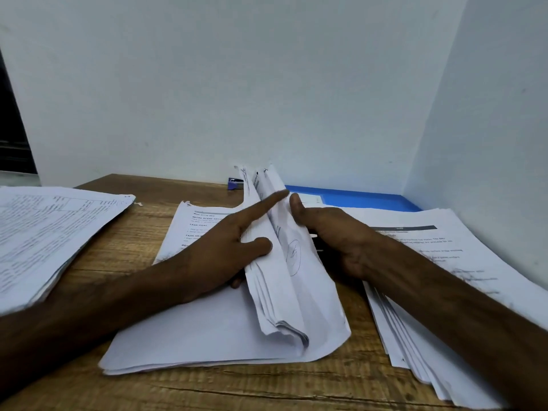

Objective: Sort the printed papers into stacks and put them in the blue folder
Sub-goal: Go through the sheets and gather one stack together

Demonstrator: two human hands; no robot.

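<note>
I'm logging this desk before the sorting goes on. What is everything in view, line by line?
held bundle: one, white printed sheets, stood on edge between the hands, over the middle stack
middle stack: one, white, table centre
left stack: one, white printed, table's left edge
right stack: one, white printed, fanned, right side, covering the folder's near edge
blue folder: one, blue, flat, back right by the wall
stapler: one, blue, small, at the wall behind the bundle
table: one, brown wood
wall: white, behind and to the right
left hand: pinches the bundle, forefinger straight
right hand: thumb against the bundle, fingers hidden
</note>
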